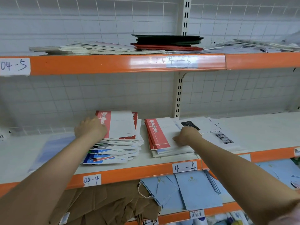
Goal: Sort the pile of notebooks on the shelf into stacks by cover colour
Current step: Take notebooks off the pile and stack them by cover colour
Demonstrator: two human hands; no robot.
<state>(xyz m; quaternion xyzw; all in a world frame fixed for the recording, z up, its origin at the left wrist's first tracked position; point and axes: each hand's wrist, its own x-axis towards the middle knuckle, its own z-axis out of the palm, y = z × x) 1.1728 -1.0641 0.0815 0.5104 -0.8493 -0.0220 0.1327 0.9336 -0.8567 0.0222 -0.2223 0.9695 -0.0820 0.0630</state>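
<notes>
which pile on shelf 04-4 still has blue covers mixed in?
The messy pile under the left hand: blue covers show low in it. The small stack by the right hand shows red-and-white covers on top.

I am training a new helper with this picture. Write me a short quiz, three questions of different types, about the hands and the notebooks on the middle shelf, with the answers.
1. True or false: the left hand rests on the mixed pile of red and blue notebooks.
2. Multiple choice: what colour is the spine band of the top notebook in the small stack under the right hand? A) green B) red C) black
3. Short answer: what is written on the paper label on the shelf edge just below the small stack?

Key: 1 true; 2 B; 3 "4-4".
</notes>
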